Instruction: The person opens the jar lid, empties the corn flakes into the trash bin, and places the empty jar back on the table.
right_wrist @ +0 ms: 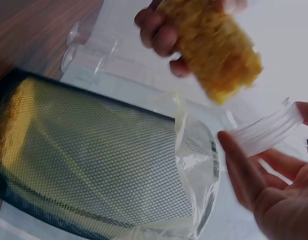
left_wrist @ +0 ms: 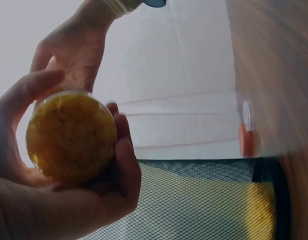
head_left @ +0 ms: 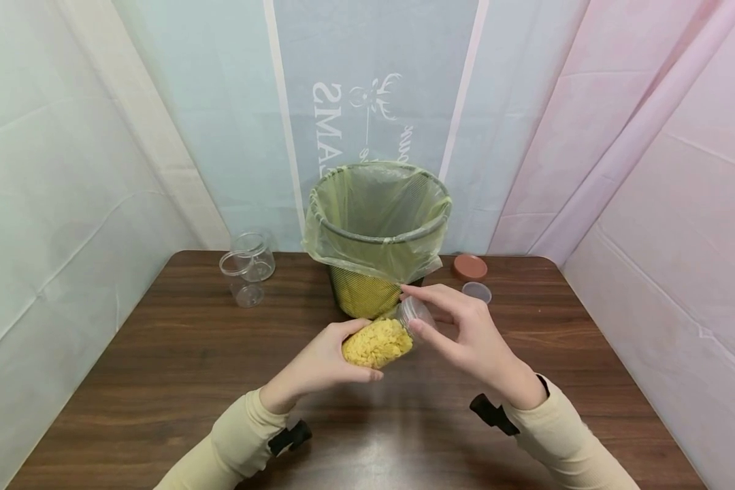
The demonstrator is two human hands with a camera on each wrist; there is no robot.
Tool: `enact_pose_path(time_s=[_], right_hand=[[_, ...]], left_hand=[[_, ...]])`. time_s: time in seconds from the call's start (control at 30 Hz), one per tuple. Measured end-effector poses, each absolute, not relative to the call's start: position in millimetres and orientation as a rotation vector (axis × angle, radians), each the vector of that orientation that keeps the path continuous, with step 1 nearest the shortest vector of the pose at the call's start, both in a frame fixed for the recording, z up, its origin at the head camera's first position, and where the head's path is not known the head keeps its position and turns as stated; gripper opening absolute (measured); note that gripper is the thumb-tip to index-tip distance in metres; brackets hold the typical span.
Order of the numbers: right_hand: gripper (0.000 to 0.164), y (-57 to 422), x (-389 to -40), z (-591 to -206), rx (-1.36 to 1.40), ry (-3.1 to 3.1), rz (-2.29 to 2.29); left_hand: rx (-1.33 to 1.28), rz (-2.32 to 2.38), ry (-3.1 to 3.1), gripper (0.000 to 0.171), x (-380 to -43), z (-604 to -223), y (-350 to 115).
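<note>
My left hand (head_left: 324,357) grips a clear jar (head_left: 376,342) packed with yellow flakes, tipped over so its mouth points right. The jar's round base, with yellow showing through it, faces the left wrist view. Between thumb and fingers, my right hand (head_left: 465,327) holds a clear ridged lid (right_wrist: 269,131) by its rim. In the right wrist view a gap shows between this lid and the jar's mouth. Both hands are just in front of a mesh bin (head_left: 367,292) lined with a pale yellow bag (head_left: 380,257); yellow material shows low inside the bin.
Two clear uncovered jars (head_left: 248,295) stand at the back left of the brown wooden table (head_left: 177,381). Right of the bin lie a reddish-brown lid (head_left: 469,267) and a small translucent disc (head_left: 476,292). Fabric walls (head_left: 661,218) enclose the table's back and sides.
</note>
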State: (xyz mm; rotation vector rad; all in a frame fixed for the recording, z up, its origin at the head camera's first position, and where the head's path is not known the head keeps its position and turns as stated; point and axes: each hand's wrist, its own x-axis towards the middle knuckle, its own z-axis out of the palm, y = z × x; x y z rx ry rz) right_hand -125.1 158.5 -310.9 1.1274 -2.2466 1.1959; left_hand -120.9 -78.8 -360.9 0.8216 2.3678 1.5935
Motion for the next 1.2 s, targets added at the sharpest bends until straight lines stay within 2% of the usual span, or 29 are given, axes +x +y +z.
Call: enact_pose_path(time_s=[0.27, 0.6, 1.2], right_hand=[[0.037, 160, -131, -305, 1.420, -1.978, 1.073], [0.042, 160, -133, -293, 1.701, -1.795, 1.013], [0.041, 154, -132, -287, 1.837, -1.604, 0.976]], left_hand=[[0.808, 1.718, 1.981, 0.041, -121, -361, -80], [0.878, 1.687, 1.836, 0.046, -123, -363, -79], [0.910, 1.686, 1.631, 0.050, -124, -366, -80]])
